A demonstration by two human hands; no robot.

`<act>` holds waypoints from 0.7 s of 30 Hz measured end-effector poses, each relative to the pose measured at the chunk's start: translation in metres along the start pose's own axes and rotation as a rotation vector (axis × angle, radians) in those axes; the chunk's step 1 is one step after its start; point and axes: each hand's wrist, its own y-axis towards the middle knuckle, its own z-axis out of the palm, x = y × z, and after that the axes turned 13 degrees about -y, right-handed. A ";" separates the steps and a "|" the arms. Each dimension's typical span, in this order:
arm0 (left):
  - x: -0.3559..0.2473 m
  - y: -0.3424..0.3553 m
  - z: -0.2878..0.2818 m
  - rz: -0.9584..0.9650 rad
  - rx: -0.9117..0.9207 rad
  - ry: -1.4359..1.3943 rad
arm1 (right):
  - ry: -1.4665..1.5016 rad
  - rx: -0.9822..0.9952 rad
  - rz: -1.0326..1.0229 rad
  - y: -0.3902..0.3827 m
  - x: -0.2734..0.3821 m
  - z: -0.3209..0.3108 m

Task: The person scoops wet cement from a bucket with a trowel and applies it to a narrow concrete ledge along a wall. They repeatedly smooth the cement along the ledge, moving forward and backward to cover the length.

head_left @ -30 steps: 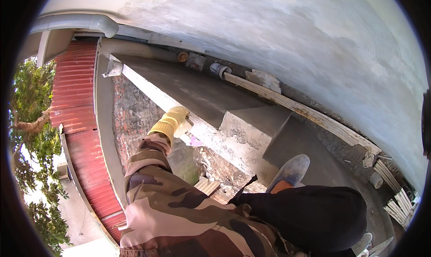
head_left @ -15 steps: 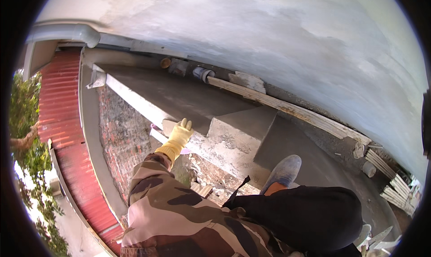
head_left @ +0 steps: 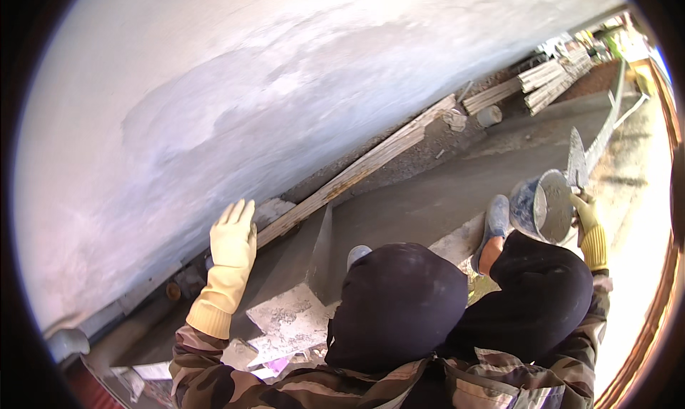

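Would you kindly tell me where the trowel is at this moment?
In the head view, the trowel is toward the right side, held in the gloved right hand, beside the bucket of grey material.

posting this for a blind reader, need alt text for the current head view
A person's gloved right hand holds a pointed trowel beside a mortar-smeared bucket; the gloved left hand is open in front of a patchy pale wall. Long wooden boards lie near the wall's foot.
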 end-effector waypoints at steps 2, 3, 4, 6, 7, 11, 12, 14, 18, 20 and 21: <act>-0.035 0.082 -0.025 0.220 -0.109 0.011 | 0.012 0.007 0.013 -0.013 0.010 0.001; -0.056 0.118 -0.038 0.326 -0.187 0.016 | -0.011 0.010 0.017 -0.021 0.013 0.000; -0.077 0.152 -0.053 0.406 -0.257 0.009 | 0.027 0.039 0.033 -0.027 0.019 -0.001; -0.120 0.214 -0.081 0.599 -0.390 0.007 | 0.045 0.089 0.025 -0.036 0.030 -0.008; -0.141 0.238 -0.094 0.670 -0.429 0.013 | 0.040 0.105 0.042 -0.039 0.034 -0.010; -0.209 0.315 -0.124 0.882 -0.567 0.092 | 0.034 0.067 0.056 -0.046 0.048 -0.008; -0.222 0.332 -0.125 0.914 -0.601 0.106 | 0.049 0.045 0.047 -0.046 0.050 -0.006; -0.239 0.357 -0.121 0.951 -0.633 0.155 | 0.137 0.021 0.055 -0.048 0.048 0.001; -0.243 0.413 -0.127 0.882 -0.658 0.376 | 0.283 -0.012 0.013 -0.056 0.034 0.006; -0.236 0.432 -0.130 0.832 -0.607 0.514 | 0.346 -0.006 0.076 -0.061 0.027 0.005; -0.231 0.435 -0.131 0.809 -0.562 0.615 | 0.403 0.009 0.077 -0.064 0.025 0.003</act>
